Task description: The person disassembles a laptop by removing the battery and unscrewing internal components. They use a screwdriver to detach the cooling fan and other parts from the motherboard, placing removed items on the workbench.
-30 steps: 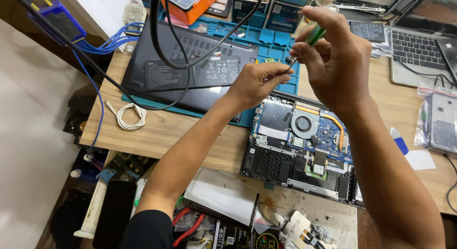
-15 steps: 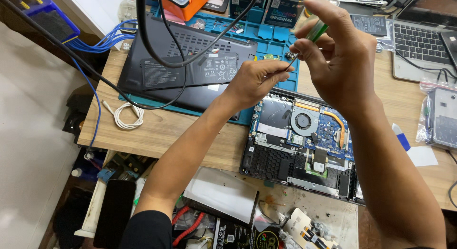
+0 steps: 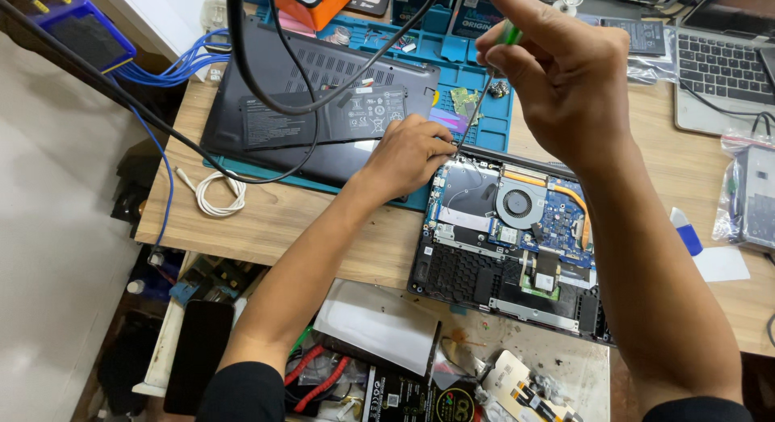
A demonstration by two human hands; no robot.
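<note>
Head view: right hand (image 3: 569,75) pinched shut round a thin green-handled metal screwdriver (image 3: 483,89), shaft slanting down-left to the far-left corner of an opened grey laptop base w/ exposed fan & blue board (image 3: 517,228) on the wooden surface (image 3: 282,220). Left hand (image 3: 408,156), fingers curled, steadies the tip there. Best kept upright, tip seated, light pressure
</note>
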